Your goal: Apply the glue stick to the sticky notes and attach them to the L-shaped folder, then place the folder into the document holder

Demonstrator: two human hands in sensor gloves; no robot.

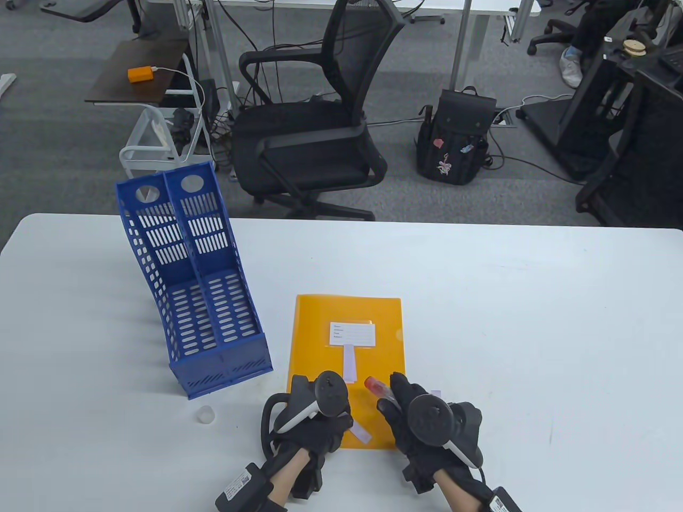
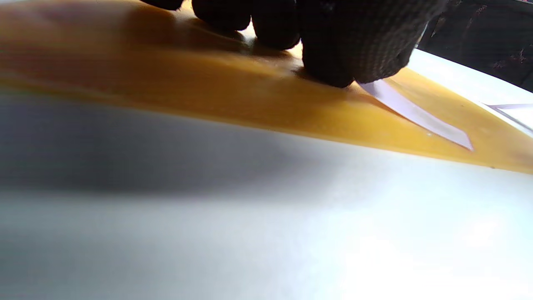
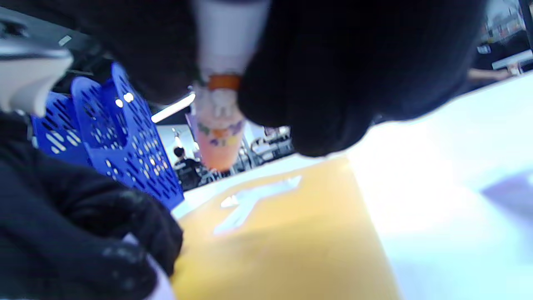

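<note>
An orange L-shaped folder (image 1: 347, 341) lies flat at the table's near middle, with a white label (image 1: 352, 333) and a pale sticky note (image 1: 349, 364) stuck below it. My left hand (image 1: 320, 421) rests on the folder's near left corner. Its fingertips (image 2: 333, 54) press one end of a second sticky note strip (image 1: 360, 433) (image 2: 416, 114) flat on the folder (image 2: 208, 91). My right hand (image 1: 411, 416) grips an uncapped glue stick (image 1: 376, 387) (image 3: 218, 121), its reddish end pointing away over the folder (image 3: 283, 241). The blue document holder (image 1: 197, 288) (image 3: 125, 137) stands left of the folder.
A clear glue cap (image 1: 205, 414) stands on the table left of my left hand. A bit of pale paper (image 1: 436, 393) shows beside my right hand. A black office chair (image 1: 315, 122) and a backpack (image 1: 459, 138) are beyond the table's far edge.
</note>
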